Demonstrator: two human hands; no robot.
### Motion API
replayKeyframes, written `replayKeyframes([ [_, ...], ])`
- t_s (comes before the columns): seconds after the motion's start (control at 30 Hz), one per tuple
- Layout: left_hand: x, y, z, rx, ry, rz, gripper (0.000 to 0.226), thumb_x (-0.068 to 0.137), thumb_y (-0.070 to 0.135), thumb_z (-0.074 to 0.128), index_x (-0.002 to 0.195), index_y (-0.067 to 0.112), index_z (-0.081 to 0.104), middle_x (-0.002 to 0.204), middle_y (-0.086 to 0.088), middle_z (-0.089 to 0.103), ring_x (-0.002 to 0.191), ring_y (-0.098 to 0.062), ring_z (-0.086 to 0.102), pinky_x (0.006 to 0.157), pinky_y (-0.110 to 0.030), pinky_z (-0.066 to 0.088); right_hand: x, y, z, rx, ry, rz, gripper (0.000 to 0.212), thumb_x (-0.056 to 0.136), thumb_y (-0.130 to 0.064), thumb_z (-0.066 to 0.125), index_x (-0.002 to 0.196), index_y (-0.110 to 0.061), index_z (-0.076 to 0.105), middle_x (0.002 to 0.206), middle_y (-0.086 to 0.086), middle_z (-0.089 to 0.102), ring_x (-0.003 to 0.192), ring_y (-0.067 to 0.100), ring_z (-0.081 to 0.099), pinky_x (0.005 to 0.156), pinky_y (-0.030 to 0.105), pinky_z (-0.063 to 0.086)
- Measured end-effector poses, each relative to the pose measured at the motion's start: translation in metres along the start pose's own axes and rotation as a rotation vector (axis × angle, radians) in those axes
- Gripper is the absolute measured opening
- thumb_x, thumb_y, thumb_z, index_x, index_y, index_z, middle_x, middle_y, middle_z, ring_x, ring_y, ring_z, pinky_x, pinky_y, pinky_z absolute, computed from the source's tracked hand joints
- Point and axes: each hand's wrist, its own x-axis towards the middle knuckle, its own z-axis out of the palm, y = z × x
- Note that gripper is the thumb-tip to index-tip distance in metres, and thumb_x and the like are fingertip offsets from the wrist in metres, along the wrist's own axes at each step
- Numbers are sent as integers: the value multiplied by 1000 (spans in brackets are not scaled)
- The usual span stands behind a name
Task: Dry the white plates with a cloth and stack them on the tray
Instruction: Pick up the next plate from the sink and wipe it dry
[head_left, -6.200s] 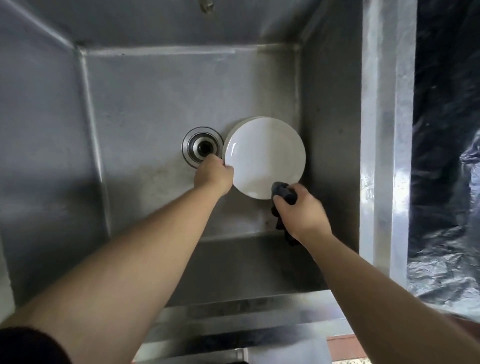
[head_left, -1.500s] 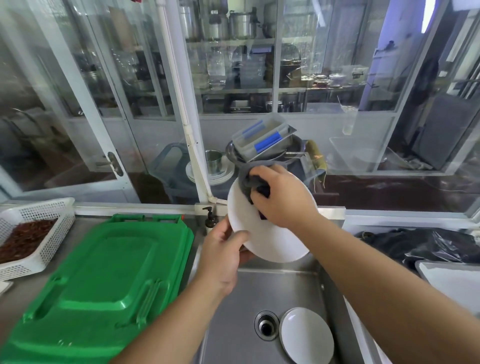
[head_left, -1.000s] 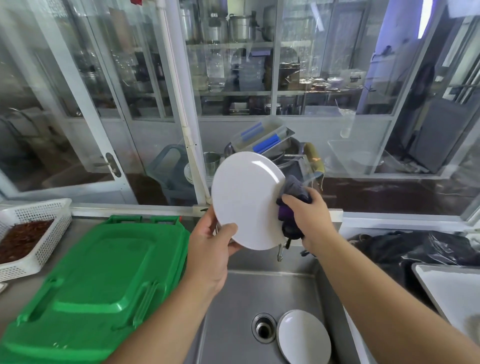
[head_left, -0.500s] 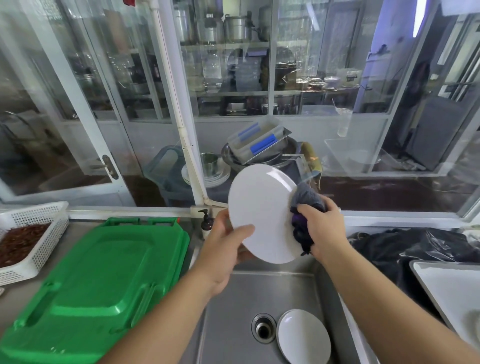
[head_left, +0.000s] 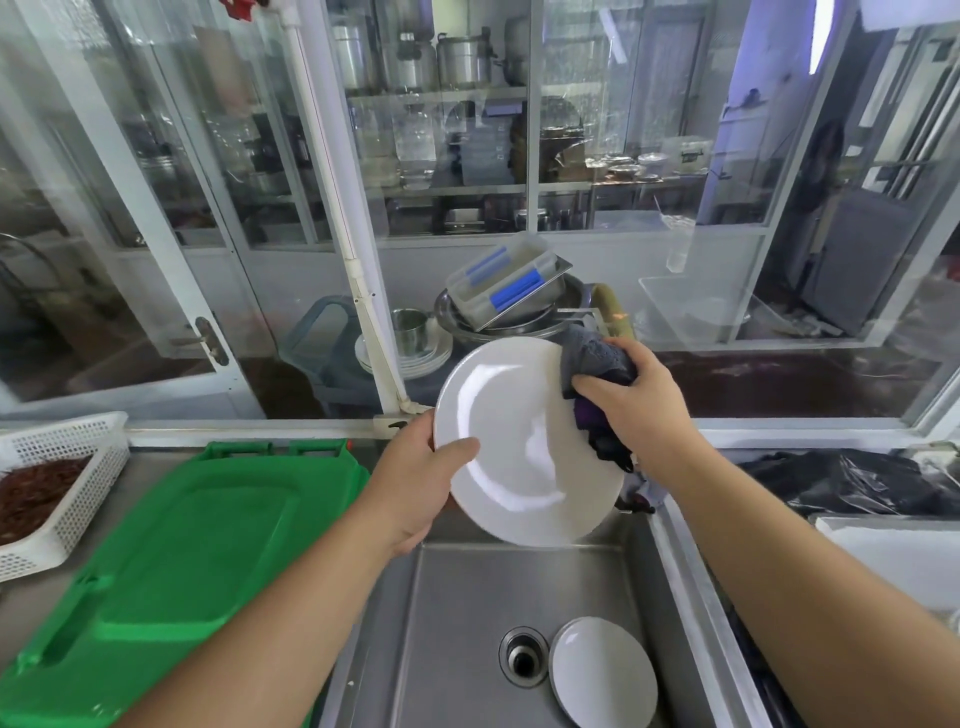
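Plate (head_left: 524, 447) held tilted over sink (head_left: 467, 597), between both hands: left hand (head_left: 415, 478) pinches rim at 9 o'clock, right hand (head_left: 639, 405) clamps cloth (head_left: 589, 358) at 2. Tray (head_left: 893, 551) lies toward 3, right hand nearer.

A round white plate (head_left: 519, 447) was held up over the sink (head_left: 457, 613), tilted, its glossy face turned toward the person. The left hand (head_left: 415, 483) gripped its left rim, thumb laid on the face. A crumpled grey and purple cloth (head_left: 592, 374) was pressed on its upper right edge by the right hand (head_left: 639, 410). A second white plate (head_left: 602, 670) lay in the sink just beside the drain (head_left: 523, 657). At the far right, a white tray (head_left: 893, 551) sat partly in view.
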Motion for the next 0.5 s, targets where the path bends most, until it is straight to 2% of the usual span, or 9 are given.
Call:
replayKeyframes([
  [0.07, 1, -2, 6, -53, 88, 25, 30, 98, 4, 63, 107, 32, 70, 97, 14, 78, 88, -8, 73, 80, -42, 66, -2, 10, 6, 53, 46, 64, 36, 81, -37, 80, 109, -52, 62, 98, -18, 71, 83, 7, 69, 49, 14, 52],
  [0.13, 2, -7, 12, -88, 169, 60, 32, 97, 7, 64, 104, 37, 70, 96, 18, 76, 89, -7, 71, 69, -38, 65, -6, 26, 17, 159, 102, 151, 36, 83, -33, 80, 114, -41, 63, 101, -6, 73, 85, 17, 72, 51, 24, 59],
  [0.2, -1, -13, 20, -83, 238, 93, 31, 92, 15, 68, 104, 43, 69, 100, 22, 75, 97, -7, 70, 74, -36, 63, -13, 40, 32, 301, 153, 259, 34, 84, -28, 81, 113, -35, 65, 102, 4, 74, 88, 29, 74, 64, 42, 65],
  [0.23, -4, -16, 24, -85, 265, 108, 33, 87, 20, 68, 105, 48, 69, 104, 23, 75, 100, -4, 70, 82, -37, 62, -17, 46, 39, 360, 174, 308, 34, 85, -26, 81, 113, -34, 65, 104, 6, 73, 89, 31, 73, 64, 43, 65],
  [0.33, -11, -23, 31, -117, 310, 116, 43, 81, 28, 67, 109, 61, 66, 114, 23, 73, 107, -4, 68, 97, -48, 58, -28, 60, 52, 458, 220, 410, 31, 86, -24, 82, 109, -34, 64, 102, 5, 73, 89, 30, 72, 55, 32, 59],
  [0.4, -14, -29, 34, -124, 312, 113, 47, 81, 29, 68, 114, 62, 64, 117, 24, 72, 113, -11, 68, 97, -54, 59, -31, 65, 54, 477, 236, 427, 29, 86, -23, 81, 107, -35, 65, 102, 5, 73, 89, 29, 72, 55, 32, 60],
  [0.5, -16, -32, 38, -207, 284, 88, 54, 80, 23, 70, 118, 61, 61, 116, 25, 71, 112, -13, 68, 85, -47, 64, -29, 66, 51, 465, 252, 393, 33, 86, -20, 79, 114, -31, 66, 100, 7, 72, 84, 29, 71, 54, 33, 59],
])
